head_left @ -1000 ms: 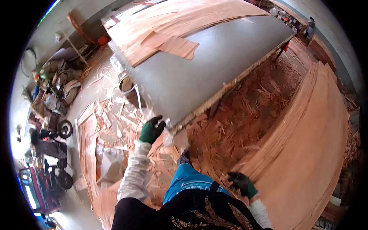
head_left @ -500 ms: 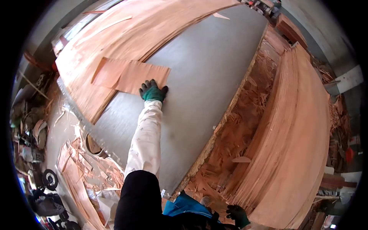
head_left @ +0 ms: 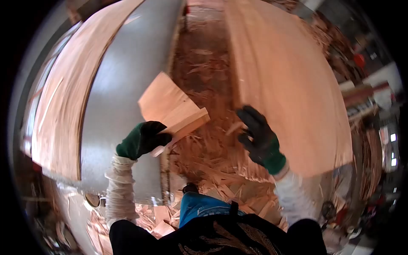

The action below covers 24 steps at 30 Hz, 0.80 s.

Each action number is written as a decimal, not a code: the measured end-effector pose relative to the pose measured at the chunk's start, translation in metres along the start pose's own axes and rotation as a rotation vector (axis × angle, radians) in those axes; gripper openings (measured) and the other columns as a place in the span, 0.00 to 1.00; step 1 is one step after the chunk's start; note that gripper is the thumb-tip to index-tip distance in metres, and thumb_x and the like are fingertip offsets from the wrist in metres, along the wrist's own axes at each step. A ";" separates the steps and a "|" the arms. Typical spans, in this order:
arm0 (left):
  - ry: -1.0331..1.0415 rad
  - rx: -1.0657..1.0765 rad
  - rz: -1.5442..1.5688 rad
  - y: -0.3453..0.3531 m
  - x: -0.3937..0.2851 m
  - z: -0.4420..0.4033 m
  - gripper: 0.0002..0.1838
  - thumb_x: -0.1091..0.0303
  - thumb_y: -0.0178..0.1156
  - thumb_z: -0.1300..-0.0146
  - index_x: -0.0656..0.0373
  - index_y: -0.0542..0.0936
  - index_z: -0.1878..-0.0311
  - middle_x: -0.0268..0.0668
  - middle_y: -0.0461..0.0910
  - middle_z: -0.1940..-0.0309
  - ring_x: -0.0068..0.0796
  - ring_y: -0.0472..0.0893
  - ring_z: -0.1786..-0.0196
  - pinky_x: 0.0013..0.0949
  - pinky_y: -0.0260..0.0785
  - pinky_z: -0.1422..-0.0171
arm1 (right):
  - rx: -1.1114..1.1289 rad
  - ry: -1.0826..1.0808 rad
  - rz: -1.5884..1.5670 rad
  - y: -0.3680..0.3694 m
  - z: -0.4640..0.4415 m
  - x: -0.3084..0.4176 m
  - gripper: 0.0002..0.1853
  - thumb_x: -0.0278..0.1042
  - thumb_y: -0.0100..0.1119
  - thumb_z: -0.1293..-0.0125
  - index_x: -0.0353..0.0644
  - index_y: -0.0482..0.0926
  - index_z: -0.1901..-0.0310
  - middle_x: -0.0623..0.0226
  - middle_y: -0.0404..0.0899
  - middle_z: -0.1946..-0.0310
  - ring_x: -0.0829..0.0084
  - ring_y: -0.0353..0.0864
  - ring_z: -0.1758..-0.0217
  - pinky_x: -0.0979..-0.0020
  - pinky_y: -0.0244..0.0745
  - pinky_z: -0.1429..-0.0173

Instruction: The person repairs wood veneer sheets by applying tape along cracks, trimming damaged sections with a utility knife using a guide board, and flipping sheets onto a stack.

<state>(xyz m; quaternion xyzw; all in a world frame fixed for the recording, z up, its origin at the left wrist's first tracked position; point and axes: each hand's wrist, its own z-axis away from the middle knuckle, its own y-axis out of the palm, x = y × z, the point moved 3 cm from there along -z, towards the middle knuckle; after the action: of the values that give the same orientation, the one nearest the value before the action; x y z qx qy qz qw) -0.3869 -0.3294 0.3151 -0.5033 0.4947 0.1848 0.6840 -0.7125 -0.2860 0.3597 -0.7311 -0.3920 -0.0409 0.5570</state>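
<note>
left hand, in a black-and-green work glove [head_left: 144, 139], left of centre in the frame: grip closed on the lower-left edge of a thin, pale orange-brown wood veneer piece [head_left: 166, 100]. piece lies at the centre of the frame, tilted, its upper-left part in front of the smooth grey tabletop [head_left: 121, 80] and its right end out past the tabletop's edge, over reddish-brown veneer scraps [head_left: 204, 78] on the floor. a fold or overlap runs across it; cannot tell whether one strip or two. right hand, in a matching black-and-green glove [head_left: 258, 140], right of centre: grip open, fingers spread, nothing held; near the left edge of the broad orange-brown veneer stack [head_left: 293, 89] at upper right, contact cannot be told. a second, layered veneer stack [head_left: 59, 106] lies on the tabletop at upper left. risks, as judged: held at one edge only, the piece could sag and split along the grain, or slip if the glove pinches too little; its free end could catch the tabletop's edge and crack; loose scraps underfoot could make footing slide.
</note>
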 end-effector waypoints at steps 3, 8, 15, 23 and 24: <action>-0.028 0.251 0.030 0.060 -0.105 -0.022 0.12 0.71 0.68 0.44 0.66 0.79 0.60 0.38 0.80 0.69 0.21 0.76 0.67 0.30 0.70 0.61 | 0.032 -0.158 0.239 -0.076 0.033 0.023 0.30 0.27 0.64 0.46 0.49 0.70 0.38 0.57 0.69 0.39 0.61 0.81 0.58 0.67 0.78 0.58; 0.324 0.468 -0.210 0.183 -0.254 -0.052 0.15 0.70 0.66 0.41 0.67 0.78 0.54 0.38 0.81 0.66 0.21 0.76 0.65 0.28 0.72 0.60 | -0.145 -0.118 0.026 -0.187 0.165 -0.025 0.19 0.31 0.67 0.47 0.46 0.80 0.51 0.59 0.81 0.60 0.60 0.81 0.62 0.67 0.76 0.60; 0.502 0.372 0.302 0.296 -0.342 -0.109 0.35 0.61 0.54 0.33 0.64 0.53 0.28 0.43 0.56 0.29 0.36 0.56 0.27 0.38 0.45 0.24 | -0.644 0.620 -0.572 -0.338 0.341 -0.086 0.06 0.23 0.59 0.42 0.38 0.81 0.61 0.66 0.80 0.71 0.79 0.76 0.76 0.77 0.73 0.74; 0.647 0.536 -0.272 0.494 -0.371 -0.165 0.41 0.64 0.69 0.48 0.64 0.62 0.32 0.45 0.64 0.33 0.38 0.62 0.30 0.38 0.53 0.27 | -0.916 0.577 -1.191 -0.354 0.476 -0.203 0.15 0.06 0.52 0.49 0.32 0.73 0.60 0.61 0.75 0.58 0.73 0.76 0.58 0.76 0.74 0.73; 0.643 0.516 -0.258 0.514 -0.370 -0.180 0.40 0.66 0.68 0.46 0.63 0.61 0.31 0.44 0.63 0.32 0.37 0.62 0.29 0.38 0.53 0.27 | -0.938 0.576 -1.223 -0.359 0.485 -0.213 0.15 0.06 0.52 0.49 0.32 0.73 0.61 0.59 0.75 0.56 0.73 0.77 0.58 0.76 0.74 0.73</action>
<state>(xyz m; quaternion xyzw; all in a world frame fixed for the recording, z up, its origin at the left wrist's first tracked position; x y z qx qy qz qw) -1.0252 -0.1769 0.3737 -0.4056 0.6455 -0.1982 0.6160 -1.2648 0.0379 0.3523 -0.5060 -0.5050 -0.6826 0.1518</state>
